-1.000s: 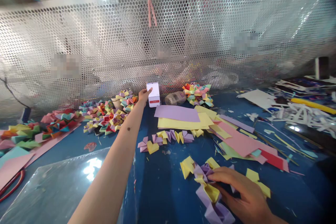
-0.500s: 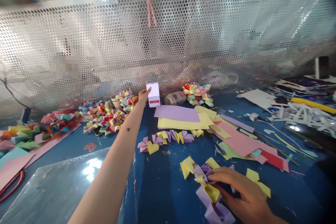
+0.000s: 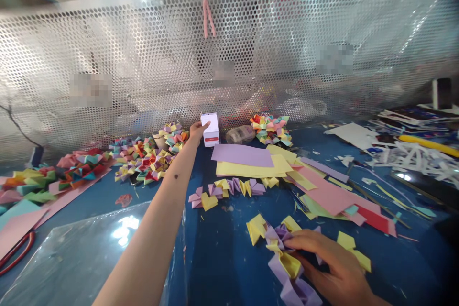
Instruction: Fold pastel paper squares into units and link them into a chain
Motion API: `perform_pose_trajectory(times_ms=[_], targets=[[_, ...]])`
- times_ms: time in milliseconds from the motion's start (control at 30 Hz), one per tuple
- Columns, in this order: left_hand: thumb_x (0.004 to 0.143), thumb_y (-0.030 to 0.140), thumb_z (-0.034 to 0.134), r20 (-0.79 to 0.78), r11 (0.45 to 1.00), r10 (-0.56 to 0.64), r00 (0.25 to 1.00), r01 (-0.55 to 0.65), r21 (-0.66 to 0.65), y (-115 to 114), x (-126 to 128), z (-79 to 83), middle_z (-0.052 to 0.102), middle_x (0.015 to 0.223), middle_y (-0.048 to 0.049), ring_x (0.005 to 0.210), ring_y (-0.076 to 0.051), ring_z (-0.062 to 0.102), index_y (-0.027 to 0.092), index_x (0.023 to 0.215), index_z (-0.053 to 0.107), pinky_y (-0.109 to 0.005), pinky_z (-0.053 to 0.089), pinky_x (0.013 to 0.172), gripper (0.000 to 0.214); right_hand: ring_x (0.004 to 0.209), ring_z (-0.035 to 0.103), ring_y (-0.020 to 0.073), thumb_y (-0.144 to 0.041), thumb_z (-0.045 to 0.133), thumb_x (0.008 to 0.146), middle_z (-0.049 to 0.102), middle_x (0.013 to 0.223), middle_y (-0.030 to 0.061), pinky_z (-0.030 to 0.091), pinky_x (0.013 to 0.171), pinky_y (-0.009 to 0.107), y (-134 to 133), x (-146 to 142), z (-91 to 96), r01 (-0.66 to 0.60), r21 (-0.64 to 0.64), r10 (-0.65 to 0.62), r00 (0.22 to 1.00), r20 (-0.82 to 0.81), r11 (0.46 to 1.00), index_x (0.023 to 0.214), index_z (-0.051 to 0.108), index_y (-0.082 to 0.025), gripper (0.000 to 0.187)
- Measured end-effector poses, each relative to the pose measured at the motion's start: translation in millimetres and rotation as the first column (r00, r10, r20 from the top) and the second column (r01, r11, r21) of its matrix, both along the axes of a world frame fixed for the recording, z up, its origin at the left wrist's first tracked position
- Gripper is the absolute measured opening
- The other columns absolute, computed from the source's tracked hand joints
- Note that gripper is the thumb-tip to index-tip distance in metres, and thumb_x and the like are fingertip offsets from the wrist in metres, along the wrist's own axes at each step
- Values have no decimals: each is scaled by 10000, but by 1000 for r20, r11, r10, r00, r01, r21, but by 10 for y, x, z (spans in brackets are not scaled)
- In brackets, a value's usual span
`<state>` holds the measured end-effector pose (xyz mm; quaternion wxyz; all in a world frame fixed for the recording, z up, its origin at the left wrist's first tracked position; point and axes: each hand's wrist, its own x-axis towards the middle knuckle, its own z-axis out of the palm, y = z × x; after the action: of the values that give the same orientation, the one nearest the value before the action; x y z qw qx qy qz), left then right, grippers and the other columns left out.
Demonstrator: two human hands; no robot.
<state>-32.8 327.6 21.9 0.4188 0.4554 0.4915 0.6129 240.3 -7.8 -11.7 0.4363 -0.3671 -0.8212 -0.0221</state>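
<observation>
At the far side of the table my left hand (image 3: pixel 197 130) is closed at the left edge of an upright smartphone (image 3: pixel 210 136), its thumb over the lit screen. My other fingers there are mostly hidden. My right hand (image 3: pixel 332 260) rests low on the right, thumb and forefinger closed on a linked chain of purple and yellow folded paper pieces (image 3: pixel 291 265). Just beyond lies a row of similar folded pieces (image 3: pixel 233 186). Loose yellow folded pieces (image 3: pixel 353 248) sit to the right of that hand, partly behind it.
Flat purple paper (image 3: pixel 242 155) and pink sheets (image 3: pixel 322 189) lie mid-table. Colourful folded-paper clusters (image 3: pixel 147 160) stand left, with another cluster (image 3: pixel 270 129) at the back. A clear plastic sheet (image 3: pixel 71 253) covers the front left. White paper strips (image 3: pixel 423 160) pile up right, before a perforated metal screen (image 3: pixel 251 57).
My left thumb has shifted slightly lower on the phone's screen. My right hand and the folded paper have stayed almost still.
</observation>
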Motion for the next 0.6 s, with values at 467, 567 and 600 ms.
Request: perform_pose_trajectory(times_ms=[467, 567, 600], targets=[[878, 317, 535, -9, 999, 23, 1000, -24, -40, 34, -7, 7, 602, 836, -28, 685, -105, 583, 99, 935, 579, -254, 512, 609, 230, 727, 680, 96, -204, 542, 846, 701, 774, -18, 537, 709, 146, 1, -4, 21, -1, 15, 1, 1000, 11, 1000, 913, 597, -248, 97], [877, 301, 536, -10, 999, 0, 1000, 0, -41, 25, -13, 3, 603, 869, -35, 713, -112, 589, 101, 959, 576, -263, 518, 626, 219, 711, 679, 89, -230, 528, 863, 699, 753, -20, 534, 691, 133, 4, -14, 37, -2, 30, 2, 1000, 5, 1000, 904, 595, -249, 81], [878, 306, 535, -8, 999, 4, 1000, -4, -42, 30, -15, 1, 603, 862, -33, 707, -111, 587, 101, 955, 576, -261, 517, 623, 223, 707, 679, 88, -237, 526, 866, 699, 747, -20, 534, 690, 132, 5, -19, 42, -2, 34, 2, 1000, 3, 999, 901, 595, -248, 78]])
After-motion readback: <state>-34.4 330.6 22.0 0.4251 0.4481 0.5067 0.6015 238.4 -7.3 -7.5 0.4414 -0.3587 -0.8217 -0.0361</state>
